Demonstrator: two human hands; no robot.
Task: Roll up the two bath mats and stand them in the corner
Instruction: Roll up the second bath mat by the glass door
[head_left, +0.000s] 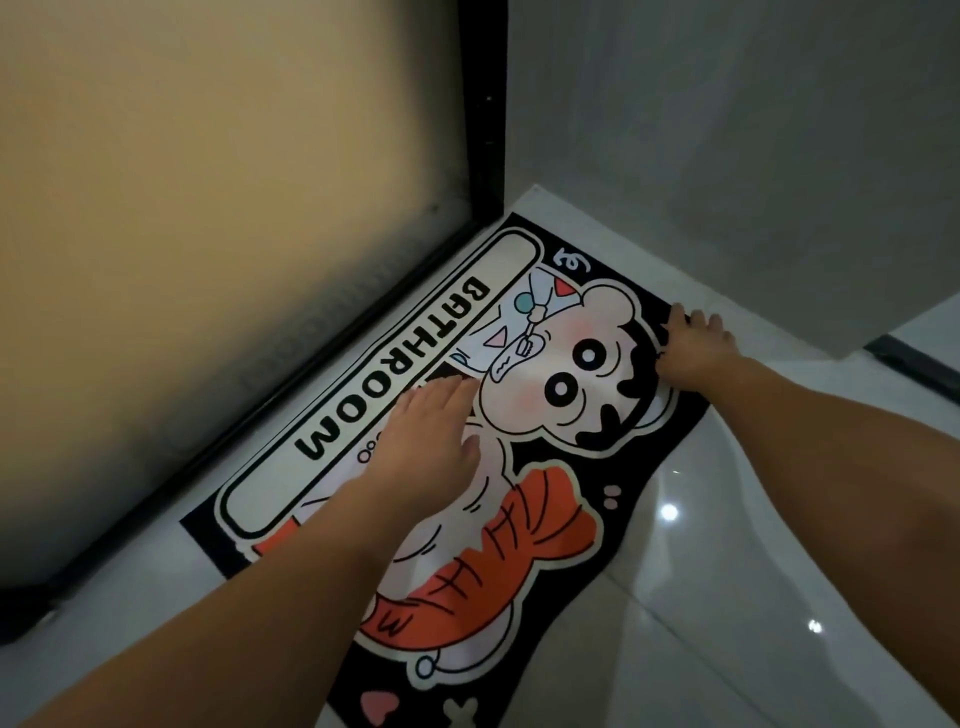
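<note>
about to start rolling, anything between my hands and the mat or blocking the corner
Nothing visible. The left hand lies flat on the bath mat, and the right hand is at its far edge. The mat's far end reaches into the corner, which holds nothing else.

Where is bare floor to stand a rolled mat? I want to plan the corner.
Glossy white floor tiles lie bare right of the black cartoon bath mat. The corner by the black door frame and grey wall is covered by the mat, with the left hand and right hand on it.
</note>
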